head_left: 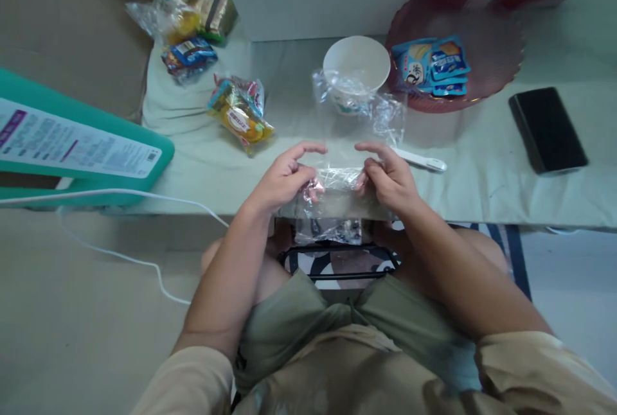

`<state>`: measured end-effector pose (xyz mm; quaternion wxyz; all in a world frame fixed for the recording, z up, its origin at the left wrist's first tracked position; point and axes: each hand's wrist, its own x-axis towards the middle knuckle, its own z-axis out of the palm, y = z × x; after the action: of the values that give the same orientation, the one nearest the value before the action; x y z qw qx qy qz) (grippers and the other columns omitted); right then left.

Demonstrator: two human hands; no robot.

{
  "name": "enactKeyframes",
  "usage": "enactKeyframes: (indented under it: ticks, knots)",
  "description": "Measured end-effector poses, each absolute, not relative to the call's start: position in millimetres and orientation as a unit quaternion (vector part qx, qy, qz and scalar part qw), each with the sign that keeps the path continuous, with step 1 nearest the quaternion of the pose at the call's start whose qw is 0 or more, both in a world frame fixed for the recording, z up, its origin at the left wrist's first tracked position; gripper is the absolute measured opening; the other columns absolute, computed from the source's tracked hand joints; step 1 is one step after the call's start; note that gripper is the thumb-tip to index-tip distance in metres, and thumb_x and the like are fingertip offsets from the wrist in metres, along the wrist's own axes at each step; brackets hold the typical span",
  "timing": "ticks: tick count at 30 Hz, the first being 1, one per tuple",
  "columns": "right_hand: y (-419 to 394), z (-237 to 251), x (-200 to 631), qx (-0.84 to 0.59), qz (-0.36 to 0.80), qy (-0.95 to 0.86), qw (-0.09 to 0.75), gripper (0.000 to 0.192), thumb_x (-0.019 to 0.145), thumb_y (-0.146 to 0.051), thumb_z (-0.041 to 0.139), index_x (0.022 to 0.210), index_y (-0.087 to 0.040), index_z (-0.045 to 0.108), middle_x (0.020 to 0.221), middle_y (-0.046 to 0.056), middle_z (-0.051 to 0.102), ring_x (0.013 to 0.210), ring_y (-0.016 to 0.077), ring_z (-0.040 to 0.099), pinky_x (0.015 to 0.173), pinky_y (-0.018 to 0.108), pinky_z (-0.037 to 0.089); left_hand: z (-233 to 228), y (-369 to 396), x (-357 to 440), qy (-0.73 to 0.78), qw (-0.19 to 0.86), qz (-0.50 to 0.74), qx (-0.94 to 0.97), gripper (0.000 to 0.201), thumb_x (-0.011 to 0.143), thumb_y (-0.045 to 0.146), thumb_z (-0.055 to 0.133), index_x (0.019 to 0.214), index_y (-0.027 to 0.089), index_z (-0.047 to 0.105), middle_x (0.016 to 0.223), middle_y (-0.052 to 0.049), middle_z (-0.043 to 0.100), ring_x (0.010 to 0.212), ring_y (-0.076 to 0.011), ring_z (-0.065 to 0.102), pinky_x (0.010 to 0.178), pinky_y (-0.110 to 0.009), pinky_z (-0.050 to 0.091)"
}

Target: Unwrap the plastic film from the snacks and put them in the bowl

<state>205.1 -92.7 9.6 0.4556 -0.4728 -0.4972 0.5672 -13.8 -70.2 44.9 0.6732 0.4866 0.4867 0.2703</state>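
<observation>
A clear plastic bag (pixel 332 200) is stretched between my two hands at the table's front edge, its lower part hanging over my lap. My left hand (pixel 292 174) pinches the bag's left side between thumb and fingers, the index finger reaching out. On the other side my right hand (pixel 388 177) grips it the same way. Whether anything lies inside the bag is hard to make out. Just beyond my fingers, more crumpled clear plastic (pixel 388 116) lies against a white paper cup (pixel 359 58). A white plastic stick (pixel 424 160) rests beside my right hand.
Two wrapped snacks (pixel 240 113) lie left of the cup, with several more packets (pixel 190 55) behind. A pink glass plate (pixel 496 55) holds blue sachets (pixel 434 65). At right is a black phone (pixel 548 129). A green container (pixel 81 139) and a white cable (pixel 144 193) are at left.
</observation>
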Motion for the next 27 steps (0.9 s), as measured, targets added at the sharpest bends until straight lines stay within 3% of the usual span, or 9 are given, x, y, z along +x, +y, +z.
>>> enactKeyframes:
  ticks: [2, 5, 8, 12, 14, 17, 20, 25, 27]
  knots:
    - [-95, 9, 210, -0.447, 0.575, -0.498, 0.470, 0.038, 0.091, -0.063, 0.065, 0.106, -0.029, 0.068, 0.056, -0.005, 0.064, 0.046, 0.0138, 0.058, 0.050, 0.029, 0.049, 45, -67, -17, 0.465, 0.691, 0.302, 0.464, 0.039, 0.078, 0.022, 0.060, 0.117, 0.022, 0.062, 0.060, 0.005, 0.068, 0.041, -0.0119, 0.061, 0.045, -0.022, 0.046]
    - [-96, 11, 219, -0.414, 0.569, -0.528, 0.475, 0.036, 0.089, -0.062, 0.068, 0.086, -0.026, 0.073, 0.064, -0.001, 0.069, 0.055, 0.0143, 0.063, 0.056, 0.030, 0.052, 40, -63, -18, 0.449, 0.706, 0.321, 0.444, 0.014, 0.074, 0.026, 0.062, 0.085, 0.018, 0.068, 0.065, 0.000, 0.069, 0.049, -0.0125, 0.065, 0.050, -0.024, 0.051]
    - [-95, 10, 228, -0.377, 0.546, -0.584, 0.467, 0.042, 0.086, -0.065, 0.068, 0.083, -0.024, 0.080, 0.078, 0.003, 0.075, 0.070, 0.0185, 0.069, 0.067, 0.034, 0.053, 32, -60, -16, 0.456, 0.697, 0.336, 0.439, 0.029, 0.079, 0.041, 0.061, 0.065, 0.017, 0.068, 0.067, -0.006, 0.070, 0.059, -0.0156, 0.068, 0.057, -0.028, 0.054]
    - [-94, 5, 232, -0.370, 0.483, -0.658, 0.443, 0.074, 0.098, -0.076, 0.031, 0.086, -0.024, 0.083, 0.090, 0.008, 0.078, 0.085, 0.0218, 0.072, 0.079, 0.039, 0.054, 24, -61, -12, 0.525, 0.577, 0.381, 0.496, 0.034, 0.079, 0.046, 0.072, 0.061, 0.017, 0.068, 0.062, -0.004, 0.067, 0.063, -0.0141, 0.064, 0.063, -0.027, 0.053]
    - [-95, 3, 229, -0.421, 0.461, -0.658, 0.421, 0.072, 0.101, -0.071, 0.031, 0.081, -0.023, 0.080, 0.091, 0.009, 0.078, 0.089, 0.0217, 0.072, 0.084, 0.039, 0.054, 22, -62, -11, 0.539, 0.530, 0.385, 0.530, 0.018, 0.071, 0.031, 0.079, 0.066, 0.017, 0.069, 0.068, -0.002, 0.069, 0.067, -0.0128, 0.064, 0.066, -0.025, 0.052]
    - [-94, 2, 222, -0.488, 0.465, -0.602, 0.429, 0.031, 0.089, -0.055, 0.067, 0.097, -0.025, 0.071, 0.093, 0.004, 0.076, 0.082, 0.0186, 0.070, 0.080, 0.036, 0.057, 20, -64, -11, 0.524, 0.536, 0.392, 0.533, 0.020, 0.065, 0.017, 0.076, 0.083, 0.018, 0.069, 0.094, -0.004, 0.073, 0.083, -0.0140, 0.069, 0.072, -0.025, 0.055]
    - [-92, 3, 215, -0.479, 0.529, -0.508, 0.483, 0.056, 0.070, -0.042, 0.085, 0.117, -0.031, 0.057, 0.100, 0.001, 0.075, 0.085, 0.0175, 0.071, 0.078, 0.035, 0.059, 20, -63, -12, 0.488, 0.575, 0.422, 0.503, 0.036, 0.065, 0.016, 0.076, 0.096, 0.022, 0.061, 0.116, -0.004, 0.069, 0.098, -0.0175, 0.072, 0.078, -0.028, 0.059]
    - [-89, 12, 208, -0.508, 0.576, -0.486, 0.417, 0.031, 0.072, -0.037, 0.081, 0.086, -0.024, 0.057, 0.094, 0.005, 0.075, 0.089, 0.0208, 0.072, 0.084, 0.039, 0.060, 25, -63, -15, 0.442, 0.653, 0.448, 0.422, 0.056, 0.073, 0.035, 0.078, 0.121, 0.029, 0.050, 0.123, -0.005, 0.069, 0.105, -0.0242, 0.074, 0.086, -0.040, 0.062]
    - [-90, 16, 207, -0.520, 0.571, -0.479, 0.418, 0.026, 0.076, -0.035, 0.077, 0.082, -0.024, 0.055, 0.089, 0.004, 0.075, 0.083, 0.0197, 0.073, 0.076, 0.036, 0.059, 27, -65, -13, 0.454, 0.683, 0.389, 0.419, 0.057, 0.073, 0.040, 0.078, 0.122, 0.026, 0.052, 0.110, -0.006, 0.073, 0.093, -0.0228, 0.076, 0.078, -0.036, 0.062]
